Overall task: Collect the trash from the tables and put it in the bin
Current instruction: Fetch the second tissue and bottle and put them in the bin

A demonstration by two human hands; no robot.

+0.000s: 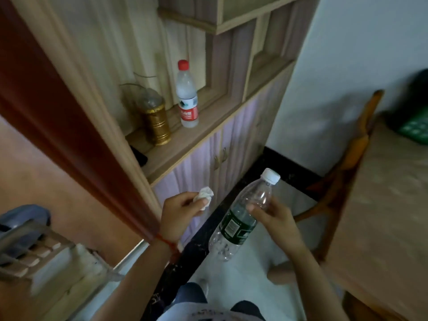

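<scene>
My left hand point(179, 212) is closed around a crumpled white tissue point(203, 195), held in front of the cabinet's lilac doors. My right hand point(275, 218) grips an empty clear plastic bottle point(240, 218) with a green label and white cap, tilted with the cap pointing up and right. On the wooden cabinet ledge point(208, 128) above stand a red-capped water bottle point(187, 96) with a red label and a gold-coloured bottle point(155, 117) with wires sticking out of its top. No bin shows in this view.
A red-brown door frame point(69, 126) runs diagonally on the left. A wooden chair point(342, 172) and a table point(389, 216) stand on the right, with a green object point(414, 128) on the table. A grey slatted rack point(34, 251) sits lower left. A dark phone point(139, 156) lies on the ledge.
</scene>
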